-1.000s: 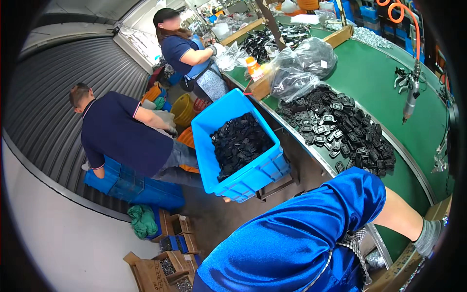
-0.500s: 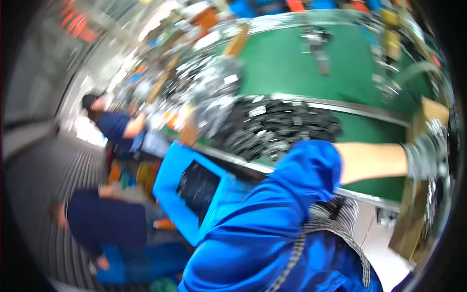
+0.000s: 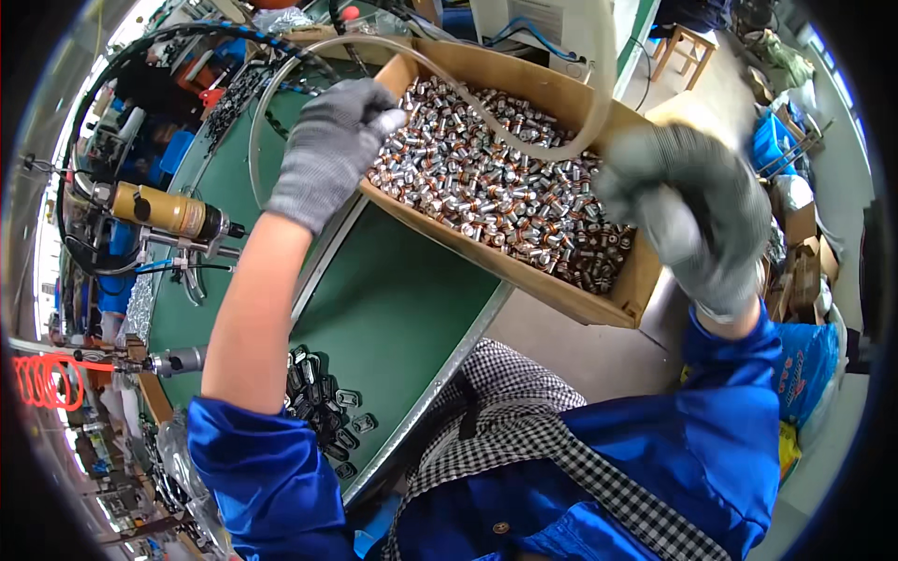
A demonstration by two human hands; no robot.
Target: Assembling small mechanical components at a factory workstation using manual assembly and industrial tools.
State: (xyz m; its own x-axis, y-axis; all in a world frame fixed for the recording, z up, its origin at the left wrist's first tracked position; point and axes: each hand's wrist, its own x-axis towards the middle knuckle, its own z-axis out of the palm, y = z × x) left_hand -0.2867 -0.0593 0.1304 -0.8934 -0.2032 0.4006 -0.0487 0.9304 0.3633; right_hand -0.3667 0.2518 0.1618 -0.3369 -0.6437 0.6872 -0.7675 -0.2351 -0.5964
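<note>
A brown cardboard box [image 3: 496, 251] full of small silvery metal parts with orange-brown rings [image 3: 486, 159] stands at the far middle, jutting past the bench edge. My left hand [image 3: 341, 140], in a grey knit glove, is closed over the box's left wall, thumb toward the parts. At the box's right end is my gloved right hand [image 3: 697, 206], its fingers curled but smeared by motion; whether it touches the box cannot be made out. A clear flexible hose [image 3: 491, 117] loops across the box over the parts.
Black oval parts [image 3: 323, 402] lie piled on the green bench [image 3: 402, 280], near my left forearm. A yellow-brown pneumatic driver [image 3: 168, 208] is mounted at left, with a red coiled hose [image 3: 51, 381] below. A wooden stool [image 3: 687, 51] and a blue bin [image 3: 774, 140] stand at far right.
My view has swung right, from the long bench and two co-workers to the box of metal parts. Both my hands are now in view, at the box's two ends.
</note>
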